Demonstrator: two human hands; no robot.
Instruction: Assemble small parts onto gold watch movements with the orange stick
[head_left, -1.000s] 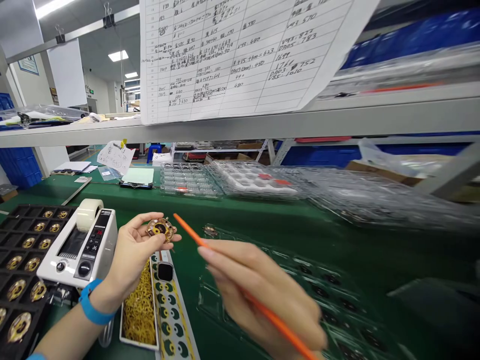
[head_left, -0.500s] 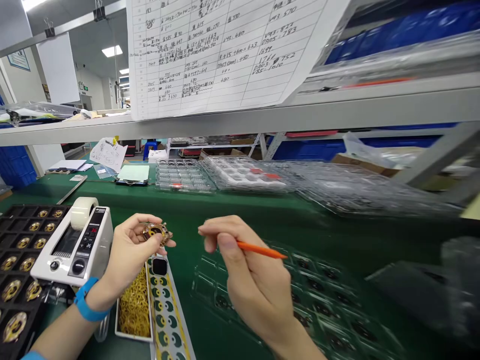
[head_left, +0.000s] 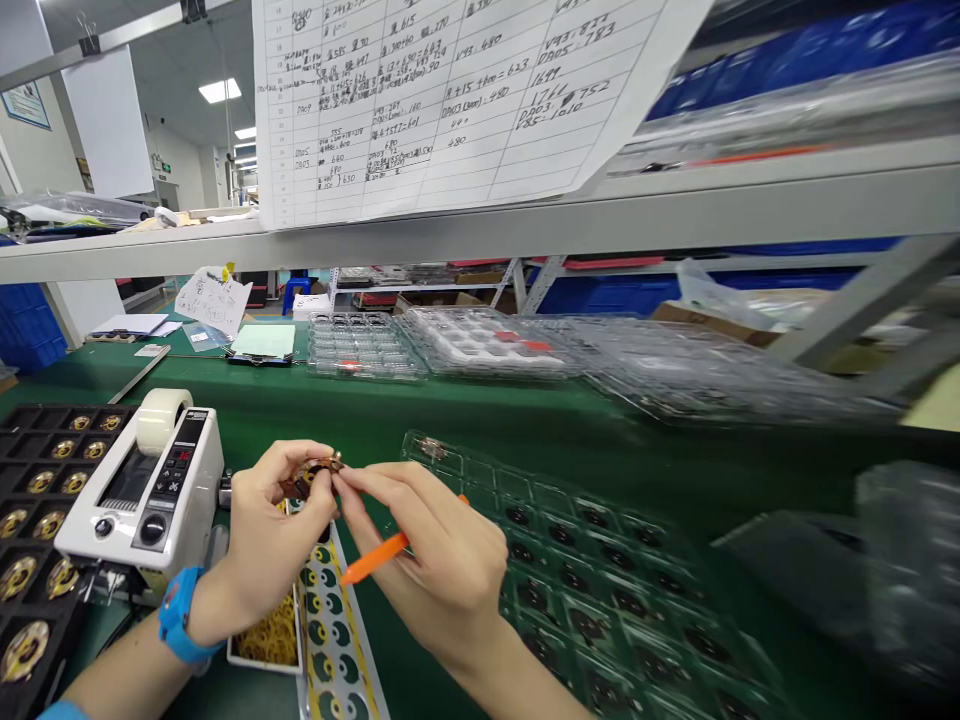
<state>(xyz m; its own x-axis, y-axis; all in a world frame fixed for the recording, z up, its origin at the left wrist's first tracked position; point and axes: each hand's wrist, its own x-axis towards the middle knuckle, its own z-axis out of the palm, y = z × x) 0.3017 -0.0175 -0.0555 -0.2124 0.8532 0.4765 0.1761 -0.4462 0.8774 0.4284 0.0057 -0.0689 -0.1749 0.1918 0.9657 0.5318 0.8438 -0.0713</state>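
Note:
My left hand point(head_left: 262, 540) is closed on a small round gold-coloured metal part point(head_left: 306, 476), pinched between thumb and fingers and mostly covered by them. My right hand point(head_left: 446, 560) meets it from the right, its thumb and fingertips pressed at the part's edge. Tucked in that same hand is a slim orange pen-like stick point(head_left: 379, 556), its pointed end slanting down to the left. Under the hands lie a strip sheet of dark green and yellow stickers point(head_left: 335, 655) and a white box point(head_left: 262, 663) of thin yellow pieces.
At left stand a white tape dispenser point(head_left: 184, 500) and a black tray point(head_left: 45, 560) with round gold parts. A clear plastic tray point(head_left: 551, 590) of dark parts lies right. More clear trays point(head_left: 472, 340) sit behind, under a shelf bar point(head_left: 450, 235) with a handwritten sheet point(head_left: 450, 110).
My right hand has moved left and now touches the metal part in my left hand. The orange stick has swung to point down-left, and the part is tilted more edge-on.

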